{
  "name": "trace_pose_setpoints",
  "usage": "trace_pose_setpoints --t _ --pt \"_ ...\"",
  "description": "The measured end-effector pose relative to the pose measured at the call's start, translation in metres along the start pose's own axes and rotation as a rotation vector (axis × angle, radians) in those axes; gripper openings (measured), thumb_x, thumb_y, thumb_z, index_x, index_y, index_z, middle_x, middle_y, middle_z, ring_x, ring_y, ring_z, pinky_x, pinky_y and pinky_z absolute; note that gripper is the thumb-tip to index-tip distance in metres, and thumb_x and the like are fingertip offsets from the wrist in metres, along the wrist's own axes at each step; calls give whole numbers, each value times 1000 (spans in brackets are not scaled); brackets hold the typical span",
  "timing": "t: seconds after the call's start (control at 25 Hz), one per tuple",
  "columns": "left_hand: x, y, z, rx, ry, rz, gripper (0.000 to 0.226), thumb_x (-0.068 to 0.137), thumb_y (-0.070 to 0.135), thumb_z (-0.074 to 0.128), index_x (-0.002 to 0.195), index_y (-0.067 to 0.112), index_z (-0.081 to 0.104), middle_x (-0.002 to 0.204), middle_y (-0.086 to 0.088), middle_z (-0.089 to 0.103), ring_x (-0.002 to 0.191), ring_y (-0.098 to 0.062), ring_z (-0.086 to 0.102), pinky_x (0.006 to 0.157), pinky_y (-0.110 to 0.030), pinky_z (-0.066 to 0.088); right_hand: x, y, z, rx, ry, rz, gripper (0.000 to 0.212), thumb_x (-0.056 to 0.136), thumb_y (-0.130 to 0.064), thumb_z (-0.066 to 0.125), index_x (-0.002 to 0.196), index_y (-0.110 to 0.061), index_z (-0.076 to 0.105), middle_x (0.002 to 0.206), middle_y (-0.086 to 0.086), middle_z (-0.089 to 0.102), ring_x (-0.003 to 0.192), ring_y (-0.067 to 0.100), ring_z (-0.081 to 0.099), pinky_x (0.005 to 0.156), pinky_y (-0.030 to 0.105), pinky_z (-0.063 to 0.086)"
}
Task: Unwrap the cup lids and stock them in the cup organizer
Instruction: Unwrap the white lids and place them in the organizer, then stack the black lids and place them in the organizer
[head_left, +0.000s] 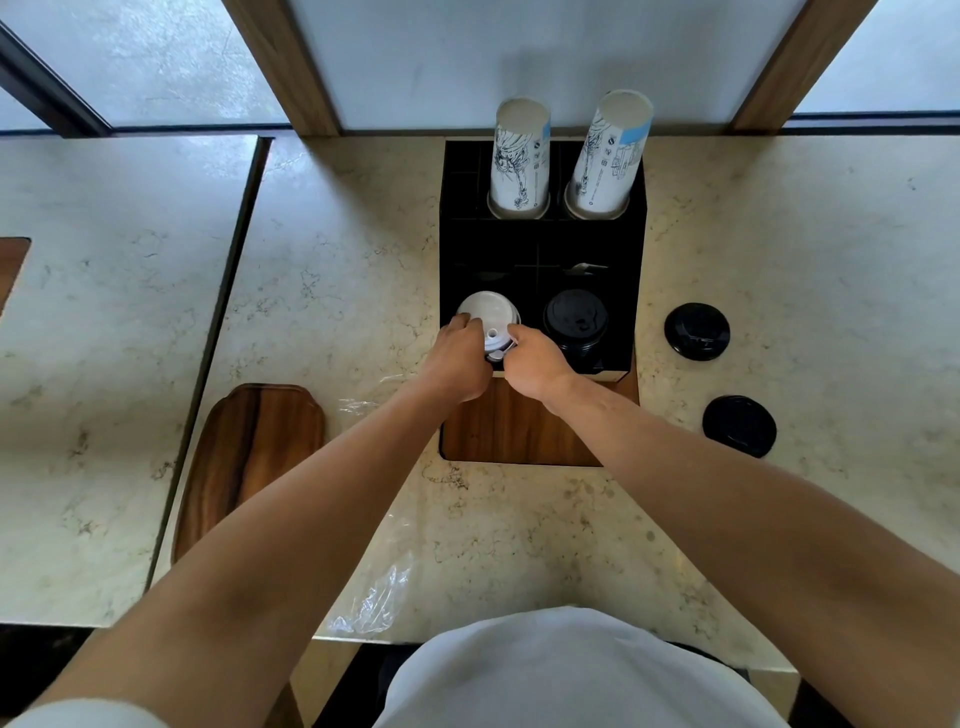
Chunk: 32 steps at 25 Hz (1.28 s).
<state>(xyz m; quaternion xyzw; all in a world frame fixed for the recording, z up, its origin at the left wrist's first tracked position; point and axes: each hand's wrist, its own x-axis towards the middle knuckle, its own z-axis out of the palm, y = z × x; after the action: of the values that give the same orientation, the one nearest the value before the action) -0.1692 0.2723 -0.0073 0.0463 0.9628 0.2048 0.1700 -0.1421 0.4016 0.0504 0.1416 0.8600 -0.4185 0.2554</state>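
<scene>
A black cup organizer (540, 244) stands on the marble counter. In its front left slot sits a stack of white lids (488, 314). My left hand (457, 364) and my right hand (535, 364) both pinch the near edge of that stack from either side. The front right slot holds a stack of black lids (575, 319). Two loose black lids (697, 331) (740, 426) lie on the counter to the right of the organizer. Clear plastic wrap (376, 603) lies crumpled near the counter's front edge.
Two stacks of printed paper cups (522, 156) (608, 150) stand upside down in the organizer's back slots. A wooden board (249, 457) lies left of my arms. A wood-lined cut-out (509, 431) opens just before the organizer. Another piece of plastic film (358, 402) lies near it.
</scene>
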Motion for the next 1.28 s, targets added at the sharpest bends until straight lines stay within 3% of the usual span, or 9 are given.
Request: trace_pose_setpoints --t 0.4,0.52,0.68,0.8,0.92,1.08,1.28 --pt "-14 10 -12 -99 64 -13 62 85 3 66 144 10 46 145 -15 49 129 -37 51 102 -45 48 -11 3 -8 110 65 -52 42 103 -5 49 145 -8 53 142 11 60 133 27 54 115 39 43" --pt "-23 15 -17 -123 85 -1 60 90 7 64 146 9 44 147 -16 49 131 -37 50 104 -43 46 -19 9 -12 146 127 -68 35 106 -15 48 139 -9 58 129 7 64 124 22 58 103 30 44" --pt "-42 32 -19 -143 70 20 63 91 11 62 150 10 39 153 -14 44 136 -36 44 107 -46 44 -36 30 -23 168 178 -38 46 104 -21 50 149 -10 49 151 8 54 138 26 51 113 35 39" --pt "-57 55 -14 -155 41 65 62 89 13 59 148 13 40 151 -14 45 132 -37 48 101 -46 47 -48 51 -34 225 202 12 45 101 -20 51 144 -9 54 140 11 62 125 29 61 110 45 47" --pt "-70 74 -1 -159 -29 89 61 91 12 57 149 15 40 154 -13 42 139 -35 42 109 -47 41 -59 75 -47 266 222 59 40 98 -18 53 136 -11 60 130 15 67 120 33 64 105 48 50" --pt "-86 93 19 -85 -83 183 44 92 14 50 136 11 53 136 -13 52 130 -35 45 106 -46 42 -77 121 -66 287 286 122 29 97 -18 53 120 -12 69 119 15 72 113 35 67 101 49 53" --pt "-104 115 46 -79 -164 176 27 94 10 50 116 6 65 115 -8 63 109 -25 57 88 -31 45 -94 175 -78 183 347 208 28 101 -7 50 123 -9 67 125 13 69 115 29 66 99 39 54"
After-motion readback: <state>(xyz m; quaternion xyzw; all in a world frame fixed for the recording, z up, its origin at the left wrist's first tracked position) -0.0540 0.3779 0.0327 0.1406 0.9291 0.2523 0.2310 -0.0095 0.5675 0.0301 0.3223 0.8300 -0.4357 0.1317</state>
